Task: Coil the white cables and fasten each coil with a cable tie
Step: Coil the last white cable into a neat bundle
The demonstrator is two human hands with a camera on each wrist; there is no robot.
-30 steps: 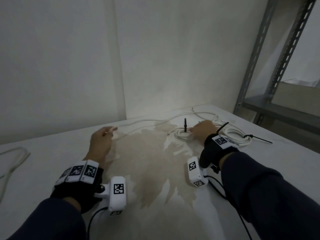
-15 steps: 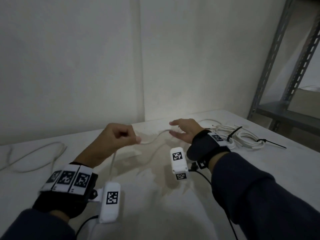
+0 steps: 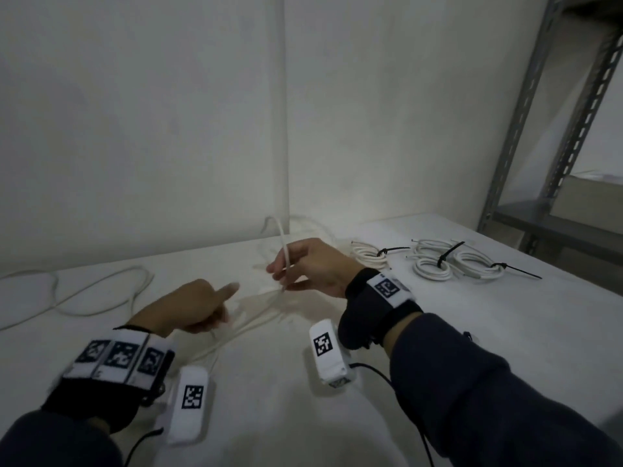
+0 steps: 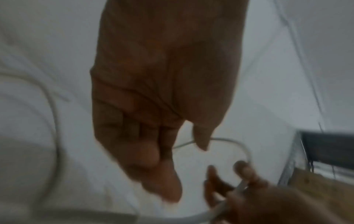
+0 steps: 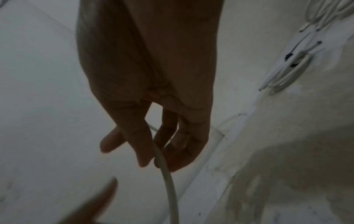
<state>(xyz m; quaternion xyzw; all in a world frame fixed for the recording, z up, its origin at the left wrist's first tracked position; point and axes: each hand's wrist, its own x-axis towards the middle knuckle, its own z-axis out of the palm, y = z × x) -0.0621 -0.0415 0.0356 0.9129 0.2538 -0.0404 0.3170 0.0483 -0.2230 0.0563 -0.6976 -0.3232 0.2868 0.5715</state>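
Observation:
A loose white cable (image 3: 282,241) arcs up above my right hand (image 3: 286,274), which pinches it between thumb and fingers over the middle of the table. In the right wrist view the cable (image 5: 170,189) runs down out of that hand (image 5: 155,151). My left hand (image 3: 215,305) is lower and to the left, fingers curled, thumb pointing right. In the left wrist view the cable (image 4: 229,141) loops from between thumb and fingers of the left hand (image 4: 172,151) across to the right hand. Further slack lies on the table under both hands.
Three coiled white cables with black ties lie at the right: one (image 3: 369,256) close to my right hand, two more (image 3: 435,264) (image 3: 478,267) beyond. Another loose cable (image 3: 101,291) lies at the far left. A grey metal shelf (image 3: 526,217) stands at the right.
My right hand left the tied coil, took the loose cable and raised it. My left hand came in towards it with the cable, its thumb now stretched out.

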